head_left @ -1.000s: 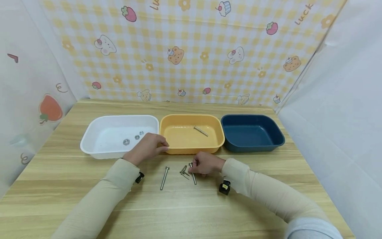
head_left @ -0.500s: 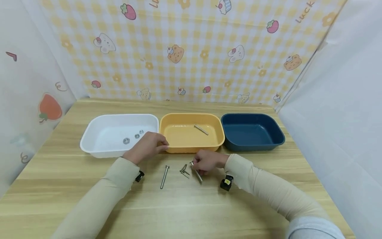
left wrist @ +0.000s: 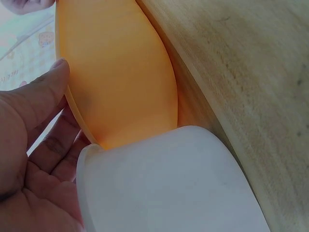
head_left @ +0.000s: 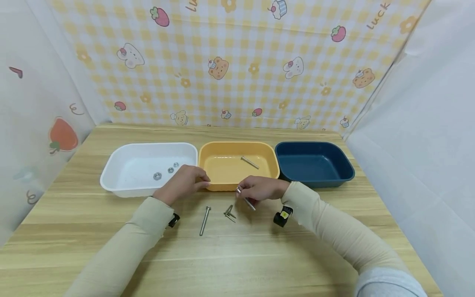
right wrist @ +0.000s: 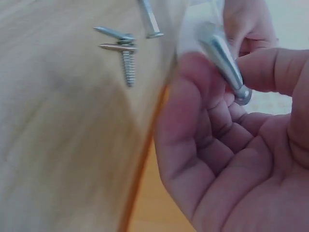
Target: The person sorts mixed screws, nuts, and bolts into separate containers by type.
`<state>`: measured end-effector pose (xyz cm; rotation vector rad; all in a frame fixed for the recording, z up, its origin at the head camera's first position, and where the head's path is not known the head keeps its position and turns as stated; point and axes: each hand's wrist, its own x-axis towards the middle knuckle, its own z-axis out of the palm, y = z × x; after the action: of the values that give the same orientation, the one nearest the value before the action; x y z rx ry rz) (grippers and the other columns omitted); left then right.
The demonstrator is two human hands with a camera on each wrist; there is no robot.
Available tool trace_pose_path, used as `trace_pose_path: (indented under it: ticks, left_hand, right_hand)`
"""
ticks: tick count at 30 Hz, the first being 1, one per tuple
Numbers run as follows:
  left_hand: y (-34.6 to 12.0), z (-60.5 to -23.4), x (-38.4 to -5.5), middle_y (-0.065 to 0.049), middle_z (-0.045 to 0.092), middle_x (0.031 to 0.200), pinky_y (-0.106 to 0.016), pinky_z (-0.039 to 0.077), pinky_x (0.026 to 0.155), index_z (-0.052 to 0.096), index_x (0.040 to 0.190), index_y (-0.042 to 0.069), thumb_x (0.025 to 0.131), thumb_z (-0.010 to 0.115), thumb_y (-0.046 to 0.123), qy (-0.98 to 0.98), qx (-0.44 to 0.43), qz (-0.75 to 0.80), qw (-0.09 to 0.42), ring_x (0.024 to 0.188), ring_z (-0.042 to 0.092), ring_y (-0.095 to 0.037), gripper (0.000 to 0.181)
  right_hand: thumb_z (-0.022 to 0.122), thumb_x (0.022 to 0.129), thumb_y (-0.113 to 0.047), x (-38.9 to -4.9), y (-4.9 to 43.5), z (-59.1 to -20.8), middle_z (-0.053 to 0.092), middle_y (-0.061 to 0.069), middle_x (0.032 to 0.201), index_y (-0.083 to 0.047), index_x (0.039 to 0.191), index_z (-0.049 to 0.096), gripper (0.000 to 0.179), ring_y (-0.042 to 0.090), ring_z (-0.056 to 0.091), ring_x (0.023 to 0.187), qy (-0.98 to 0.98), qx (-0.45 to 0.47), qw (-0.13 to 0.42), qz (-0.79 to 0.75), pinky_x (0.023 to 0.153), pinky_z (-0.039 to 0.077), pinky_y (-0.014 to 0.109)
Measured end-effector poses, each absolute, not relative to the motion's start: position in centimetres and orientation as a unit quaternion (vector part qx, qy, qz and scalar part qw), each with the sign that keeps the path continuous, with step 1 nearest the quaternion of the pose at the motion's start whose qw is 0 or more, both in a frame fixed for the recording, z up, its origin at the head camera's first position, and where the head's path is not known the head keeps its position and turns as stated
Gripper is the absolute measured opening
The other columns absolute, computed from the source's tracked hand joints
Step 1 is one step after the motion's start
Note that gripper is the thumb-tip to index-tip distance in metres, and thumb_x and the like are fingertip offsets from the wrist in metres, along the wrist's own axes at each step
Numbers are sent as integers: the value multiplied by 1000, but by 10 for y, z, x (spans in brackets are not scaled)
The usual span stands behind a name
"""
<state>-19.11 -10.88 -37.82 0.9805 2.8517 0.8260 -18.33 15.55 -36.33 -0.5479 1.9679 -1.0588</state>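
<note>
My right hand (head_left: 262, 188) pinches a long silver bolt (head_left: 250, 203) between thumb and fingers, just above the table by the front wall of the yellow bin (head_left: 224, 187). Its head end shows close up in the right wrist view, where the bolt (right wrist: 223, 57) slants across the fingers. My left hand (head_left: 183, 183) grips the yellow bin's near-left rim, thumb outside and fingers over the edge. Another bolt (head_left: 250, 162) lies inside that bin. On the table are one more long bolt (head_left: 205, 221) and a small cluster of pointed screws (head_left: 229, 213).
Left of the yellow bin stands a white bin (head_left: 122, 192) with several hex nuts (head_left: 157, 176) visible in it. A dark blue bin (head_left: 315, 184) stands on the right. Patterned cloth (head_left: 256, 95) hangs behind the wooden table (head_left: 237, 260).
My right hand has picked the bolt up off the table and moved it up toward the yellow bin, tilting it. The left hand has stayed on the rim.
</note>
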Motion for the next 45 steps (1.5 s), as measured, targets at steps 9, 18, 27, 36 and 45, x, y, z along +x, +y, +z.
trace_pose_path:
  ticks: [9, 18, 27, 36, 45]
  left_hand:
    - [-107, -378, -190, -1, 71, 85, -40, 53, 80, 75, 86, 7, 88, 72, 12, 915, 307, 261, 9, 82, 67, -21, 6]
    - [-107, -376, -190, 0, 71, 85, -39, 53, 80, 75, 87, 8, 88, 73, 14, 920, 294, 259, 21, 81, 66, -18, 7]
    - [-106, -377, -190, 0, 71, 85, -39, 53, 79, 75, 87, 8, 87, 73, 14, 916, 296, 269, 18, 81, 66, -18, 7]
    - [-105, -379, -190, -1, 71, 85, -39, 53, 78, 75, 86, 7, 87, 73, 13, 911, 308, 273, 10, 80, 66, -19, 7]
    - [-107, -379, -192, 0, 71, 83, -38, 53, 77, 75, 85, 7, 87, 74, 12, 914, 310, 261, 8, 78, 66, -17, 6]
  right_hand:
    - [39, 106, -14, -201, 159, -343, 57, 14, 81, 14, 117, 54, 33, 17, 53, 60, 756, -184, 425, -463, 55, 43, 29]
    - [41, 105, -13, -229, 153, -335, 56, 8, 77, 9, 116, 59, 30, 15, 50, 57, 788, -166, 397, -440, 56, 48, 28]
    - [43, 103, -10, -254, 152, -334, 59, 12, 84, 5, 115, 62, 26, 15, 50, 59, 825, -153, 382, -387, 57, 48, 26]
    - [46, 102, -11, -282, 154, -335, 61, 9, 87, 0, 111, 61, 21, 16, 57, 66, 840, -119, 414, -330, 61, 51, 28]
    - [47, 102, -9, -308, 145, -340, 58, 9, 85, 1, 112, 58, 18, 17, 57, 65, 838, -116, 434, -309, 56, 48, 28]
